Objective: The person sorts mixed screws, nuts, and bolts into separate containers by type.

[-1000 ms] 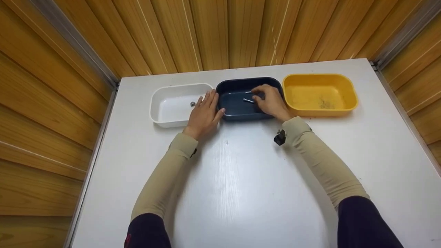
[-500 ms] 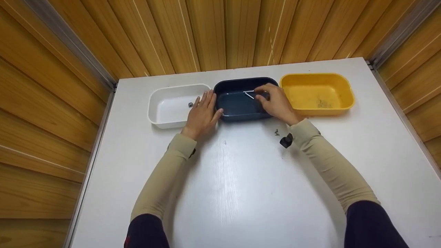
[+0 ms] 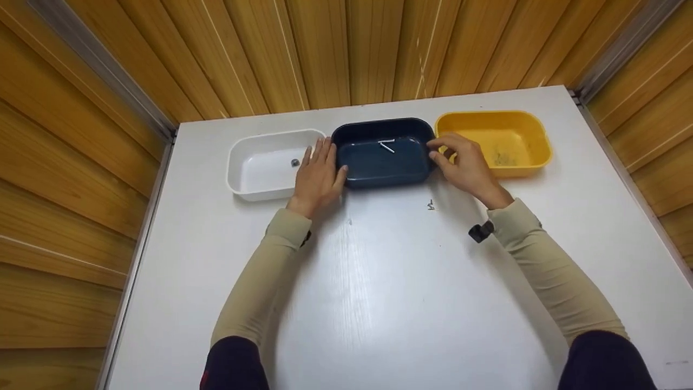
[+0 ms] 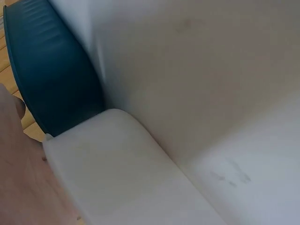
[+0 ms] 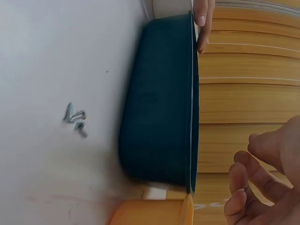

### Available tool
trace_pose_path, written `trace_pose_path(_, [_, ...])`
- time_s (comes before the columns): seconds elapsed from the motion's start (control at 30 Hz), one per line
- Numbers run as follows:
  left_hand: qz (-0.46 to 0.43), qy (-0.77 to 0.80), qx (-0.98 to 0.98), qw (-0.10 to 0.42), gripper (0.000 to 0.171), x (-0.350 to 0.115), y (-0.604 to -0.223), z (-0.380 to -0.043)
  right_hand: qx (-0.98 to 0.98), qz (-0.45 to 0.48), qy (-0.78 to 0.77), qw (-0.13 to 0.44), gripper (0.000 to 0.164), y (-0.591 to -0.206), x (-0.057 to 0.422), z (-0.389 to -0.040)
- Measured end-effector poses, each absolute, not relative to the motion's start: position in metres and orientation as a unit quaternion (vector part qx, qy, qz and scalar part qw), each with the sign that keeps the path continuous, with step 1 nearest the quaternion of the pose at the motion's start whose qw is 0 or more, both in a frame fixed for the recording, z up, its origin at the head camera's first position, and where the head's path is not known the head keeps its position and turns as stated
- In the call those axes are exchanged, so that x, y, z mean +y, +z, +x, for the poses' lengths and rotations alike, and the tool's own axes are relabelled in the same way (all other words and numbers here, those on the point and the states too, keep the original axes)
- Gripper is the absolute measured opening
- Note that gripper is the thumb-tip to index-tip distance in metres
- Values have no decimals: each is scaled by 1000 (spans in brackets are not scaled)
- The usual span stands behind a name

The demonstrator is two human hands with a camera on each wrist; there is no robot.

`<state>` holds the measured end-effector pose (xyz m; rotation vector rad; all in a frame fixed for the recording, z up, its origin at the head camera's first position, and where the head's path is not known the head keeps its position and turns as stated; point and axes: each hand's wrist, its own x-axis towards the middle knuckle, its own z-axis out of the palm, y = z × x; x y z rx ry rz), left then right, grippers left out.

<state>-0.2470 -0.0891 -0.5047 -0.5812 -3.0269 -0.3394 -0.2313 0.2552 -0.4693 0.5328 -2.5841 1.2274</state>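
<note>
My left hand (image 3: 315, 176) lies with straight fingers across the adjoining rims of the white bin (image 3: 241, 184) and the dark blue bin (image 3: 379, 181). Two slim silver screws or bolts (image 3: 387, 147) lie touching or nearly touching on the blue bin's floor. Over the gap between the blue bin and the yellow bin (image 3: 533, 162) hovers my right hand (image 3: 465, 165), fingers loosely bent. In the right wrist view nothing shows between its thumb and fingers. A small metal nut (image 3: 295, 162) sits inside the white bin, close to my left fingers.
Several short screws (image 5: 75, 121) lie on the white table (image 3: 390, 281) just in front of the blue bin. Dark specks mark the yellow bin's floor. Wood-panelled walls (image 3: 373, 54) stand behind the bins and at both sides.
My right hand has come out of the blue bin and moved right, leaving both screws or bolts on its floor. The loose screws on the table are now uncovered. My left hand stays put.
</note>
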Motion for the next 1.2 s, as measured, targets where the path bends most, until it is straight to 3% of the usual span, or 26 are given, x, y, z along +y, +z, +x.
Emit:
trace_pose_path(0.57, [-259, -127, -955, 75, 69, -34, -498, -221, -888, 102, 406, 190, 24, -476, 352, -201])
trace_pose_path(0.8, [-300, -154, -936, 104, 64, -9, -498, -204, -912, 57, 371, 167, 35, -478, 382, -200])
trace_pose_path(1.03, [-346, -192, -907, 143, 54, 13, -501, -190, -916, 68, 351, 179, 39, -480, 405, -205])
trace_pose_path(1.2, [-373, -204, -894, 138, 50, 27, -509, -181, -929, 75, 323, 166, 50, -480, 419, -208])
